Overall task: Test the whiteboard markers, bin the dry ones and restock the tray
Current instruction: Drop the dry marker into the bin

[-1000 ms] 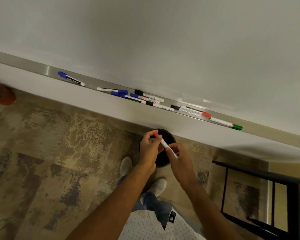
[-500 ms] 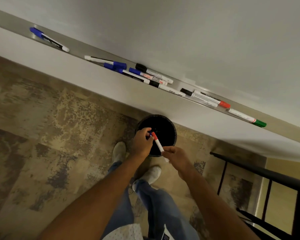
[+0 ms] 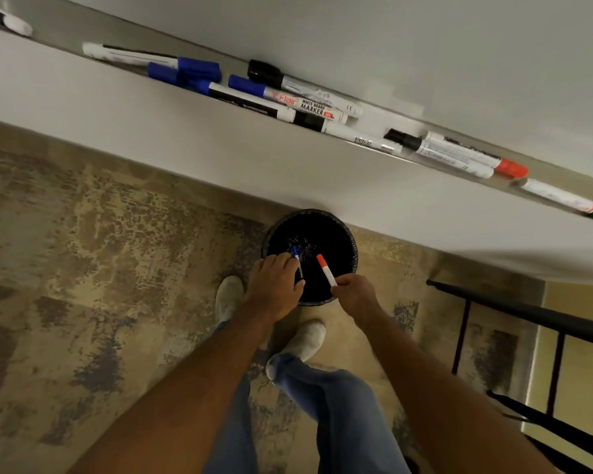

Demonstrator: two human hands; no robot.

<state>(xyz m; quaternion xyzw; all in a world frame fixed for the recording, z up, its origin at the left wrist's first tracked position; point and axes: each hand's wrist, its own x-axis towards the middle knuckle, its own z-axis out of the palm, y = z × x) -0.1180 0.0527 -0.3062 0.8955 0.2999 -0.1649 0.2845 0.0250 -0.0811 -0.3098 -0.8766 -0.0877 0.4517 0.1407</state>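
Two whiteboard markers held over the round black bin on the floor.

The right hand pinches the tail of a slim white marker with a red cap, cap pointing up over the bin's mouth. The left hand curls its fingers round a blue-capped marker just beside it. Above, the metal tray under the whiteboard carries blue, black, red and green capped markers. Worn mottled carpet lies below.

Brushed metal tray, mottled floor
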